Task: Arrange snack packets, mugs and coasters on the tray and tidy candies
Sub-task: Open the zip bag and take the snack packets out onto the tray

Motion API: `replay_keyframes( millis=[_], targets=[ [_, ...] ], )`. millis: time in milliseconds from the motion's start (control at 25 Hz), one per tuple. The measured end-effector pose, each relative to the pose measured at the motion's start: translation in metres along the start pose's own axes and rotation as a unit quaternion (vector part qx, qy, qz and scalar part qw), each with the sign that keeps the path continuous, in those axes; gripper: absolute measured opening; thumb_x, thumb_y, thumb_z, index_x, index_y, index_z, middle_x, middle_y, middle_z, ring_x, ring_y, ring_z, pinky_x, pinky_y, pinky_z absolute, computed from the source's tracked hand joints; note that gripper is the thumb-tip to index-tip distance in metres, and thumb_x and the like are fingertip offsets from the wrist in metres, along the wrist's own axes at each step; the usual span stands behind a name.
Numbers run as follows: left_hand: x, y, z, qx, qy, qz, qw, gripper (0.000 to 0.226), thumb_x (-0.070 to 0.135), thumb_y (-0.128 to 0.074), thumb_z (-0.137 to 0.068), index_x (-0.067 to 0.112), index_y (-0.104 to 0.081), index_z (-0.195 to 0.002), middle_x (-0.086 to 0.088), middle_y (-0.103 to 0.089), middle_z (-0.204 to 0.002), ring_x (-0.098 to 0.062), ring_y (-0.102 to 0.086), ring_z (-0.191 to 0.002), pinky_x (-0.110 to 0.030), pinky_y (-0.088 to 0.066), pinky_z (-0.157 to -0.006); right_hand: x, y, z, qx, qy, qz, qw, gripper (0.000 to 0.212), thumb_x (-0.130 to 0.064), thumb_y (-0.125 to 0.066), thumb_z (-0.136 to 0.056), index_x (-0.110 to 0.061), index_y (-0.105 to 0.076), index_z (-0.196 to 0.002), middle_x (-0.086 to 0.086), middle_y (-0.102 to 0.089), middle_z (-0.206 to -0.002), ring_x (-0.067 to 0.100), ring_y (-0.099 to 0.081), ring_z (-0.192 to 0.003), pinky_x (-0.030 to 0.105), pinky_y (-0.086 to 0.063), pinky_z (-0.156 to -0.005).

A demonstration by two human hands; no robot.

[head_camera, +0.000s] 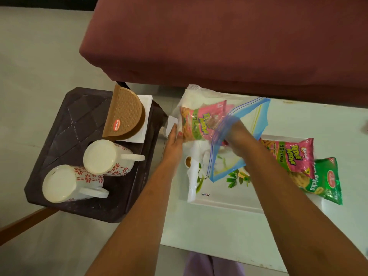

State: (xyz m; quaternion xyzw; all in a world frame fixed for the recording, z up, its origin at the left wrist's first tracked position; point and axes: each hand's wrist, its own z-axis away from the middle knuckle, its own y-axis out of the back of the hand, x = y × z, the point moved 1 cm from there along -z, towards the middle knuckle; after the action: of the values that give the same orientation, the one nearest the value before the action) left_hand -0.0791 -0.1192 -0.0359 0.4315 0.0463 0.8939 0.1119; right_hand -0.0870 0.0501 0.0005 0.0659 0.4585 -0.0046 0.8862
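A clear zip bag (249, 118) with a blue rim lies over the far left of the white floral tray (223, 202). Inside it is a pink snack packet (201, 122). My left hand (174, 142) holds the bag's left side. My right hand (237, 136) is pushed in through the bag's mouth; its fingers are hidden, so I cannot tell what they grip. On the tray's right lie a second pink packet (290, 154) and a green sticks packet (322, 180). Two white mugs with red flowers (103, 158) (67, 184) and a brown coaster holder (125, 116) stand on the stool.
The dark plastic stool (65, 126) is to the left of the white table (219, 236), with white napkins (146, 108) under the coaster holder. A maroon sofa cushion (219, 40) runs along the far edge. Pale tiled floor surrounds the stool.
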Motion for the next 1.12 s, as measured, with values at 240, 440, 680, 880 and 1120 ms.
replay_keyframes(
  millis=[240,440,680,880,1120],
  targets=[
    [-0.001,-0.008,-0.009,-0.017,0.024,-0.046,0.999,0.053,0.05,-0.026,-0.098,0.04,-0.01,-0.148,-0.004,-0.021,-0.157,-0.03,-0.029,-0.141,-0.056,-0.028,-0.113,-0.001,0.073,0.051,-0.042,-0.015,0.097,0.994,0.021,-0.024,-0.068,-0.083,-0.005,-0.069,-0.092,0.013,-0.072,-0.081,0.024,-0.07,-0.069,0.035,-0.06,-0.065],
    [0.003,-0.021,-0.02,-0.032,0.013,-0.213,0.977,0.057,0.05,-0.022,-0.098,0.036,-0.002,-0.15,0.0,0.001,-0.162,-0.029,-0.005,-0.148,-0.054,-0.011,-0.119,0.022,0.121,0.091,-0.057,-0.063,0.012,0.996,0.044,-0.039,-0.072,-0.065,-0.01,-0.069,-0.097,0.013,-0.076,-0.092,0.031,-0.073,-0.083,0.039,-0.059,-0.07],
    [0.012,-0.028,0.006,0.163,-0.06,-0.118,0.978,0.045,0.041,-0.036,-0.098,0.032,-0.035,-0.142,-0.004,-0.027,-0.154,-0.028,-0.033,-0.138,-0.043,-0.038,-0.109,0.066,0.153,0.145,-0.008,-0.049,-0.071,0.996,0.04,-0.03,-0.068,-0.067,-0.01,-0.068,-0.101,0.007,-0.076,-0.091,0.023,-0.073,-0.081,0.029,-0.06,-0.064],
    [-0.049,-0.075,0.093,0.223,0.009,0.133,0.966,0.015,0.022,-0.048,-0.096,0.018,-0.057,-0.107,-0.006,-0.055,-0.121,-0.021,-0.053,-0.11,-0.032,-0.049,-0.088,0.12,0.163,0.188,0.064,-0.031,-0.095,0.993,0.031,-0.022,-0.064,-0.075,-0.015,-0.066,-0.105,-0.002,-0.077,-0.092,0.014,-0.073,-0.084,0.015,-0.054,-0.065],
    [-0.075,-0.159,0.141,0.033,-0.157,-0.144,0.976,0.031,0.009,-0.064,-0.086,0.024,-0.06,-0.114,-0.006,-0.056,-0.122,-0.026,-0.048,-0.116,-0.022,-0.041,-0.092,0.167,0.18,0.208,0.079,-0.048,-0.09,0.992,0.025,-0.02,-0.066,-0.076,-0.018,-0.067,-0.101,-0.003,-0.076,-0.092,0.014,-0.072,-0.086,0.015,-0.054,-0.068]
  ],
)
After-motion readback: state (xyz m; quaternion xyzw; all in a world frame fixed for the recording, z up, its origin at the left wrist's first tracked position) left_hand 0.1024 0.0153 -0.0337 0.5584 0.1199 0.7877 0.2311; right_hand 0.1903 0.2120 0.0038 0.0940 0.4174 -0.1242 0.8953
